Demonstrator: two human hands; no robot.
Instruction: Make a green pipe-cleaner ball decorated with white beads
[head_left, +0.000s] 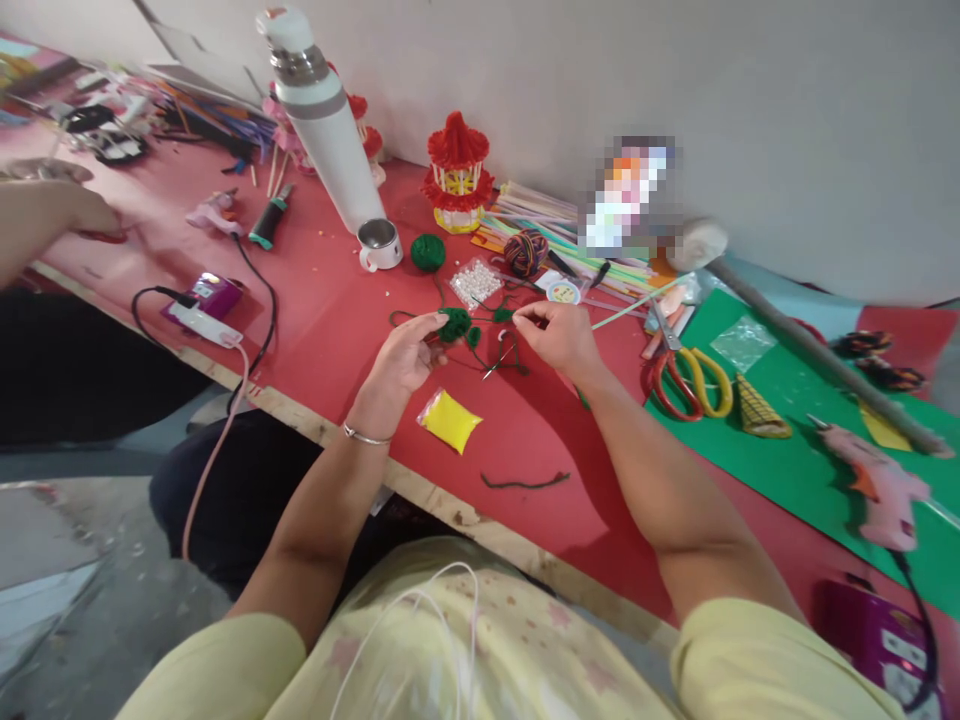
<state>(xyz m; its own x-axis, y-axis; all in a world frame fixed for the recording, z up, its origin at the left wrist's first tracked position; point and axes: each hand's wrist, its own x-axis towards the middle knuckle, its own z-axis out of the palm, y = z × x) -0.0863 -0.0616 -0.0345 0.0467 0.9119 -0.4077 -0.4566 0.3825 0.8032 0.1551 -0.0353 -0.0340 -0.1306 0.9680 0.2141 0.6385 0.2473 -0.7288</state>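
Observation:
My left hand pinches a small piece of dark green yarn work between thumb and fingers, just above the red tabletop. To its right, my right hand has thumb and forefinger closed on a green yarn strand, beside a small green tuft. Loose green yarn loops lie between the hands, with a thin metal hook or needle among them. A green yarn ball sits behind my left hand. Nearer me are a yellow packet and a short dark yarn piece.
White beads, a multicoloured yarn ball, a steel cup and a tall flask stand behind. Scissors and a pink glue gun lie at right. Another person's arm reaches in at left, near cables.

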